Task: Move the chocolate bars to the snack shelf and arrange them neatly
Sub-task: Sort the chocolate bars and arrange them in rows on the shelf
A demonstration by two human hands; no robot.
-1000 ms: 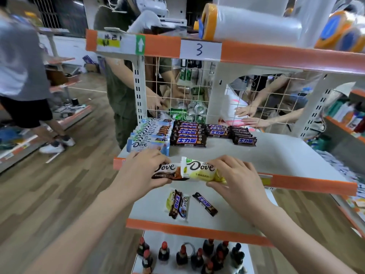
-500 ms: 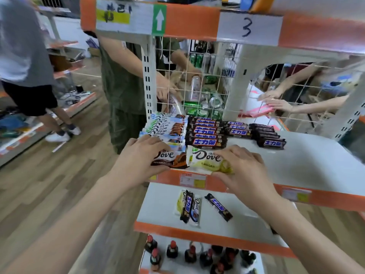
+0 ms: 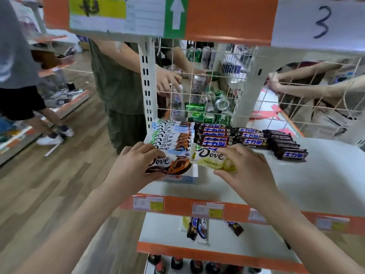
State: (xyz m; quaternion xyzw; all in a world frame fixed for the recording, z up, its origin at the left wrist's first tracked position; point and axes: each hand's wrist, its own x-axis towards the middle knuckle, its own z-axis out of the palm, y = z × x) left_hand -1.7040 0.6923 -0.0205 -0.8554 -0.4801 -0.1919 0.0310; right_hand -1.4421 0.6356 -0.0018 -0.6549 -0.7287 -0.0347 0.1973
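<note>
My left hand [image 3: 134,165] grips the left end of a brown Dove bar [image 3: 171,164] over the white snack shelf [image 3: 296,186]. My right hand [image 3: 245,165] pinches a pale yellow Dove bar [image 3: 211,158] beside it. Both bars lie at the front of a row of stacked Dove bars [image 3: 169,135]. To the right sit rows of dark Snickers bars [image 3: 215,135] and a further row [image 3: 286,147]. On the shelf below lie a few loose bars [image 3: 197,228] and one more Snickers [image 3: 235,227].
A wire grid back [image 3: 246,86] closes the shelf, with drink cans [image 3: 207,109] behind it. A person in green [image 3: 116,80] stands behind the left upright, another person's arms [image 3: 308,86] reach in at right. Small bottles [image 3: 177,263] fill the bottom shelf. An orange upper shelf edge [image 3: 227,18] hangs overhead.
Both hands have carried the two Dove bars up from the shelf's front edge and forward onto the snack shelf, against the stacked rows. The view has come closer to the shelf.
</note>
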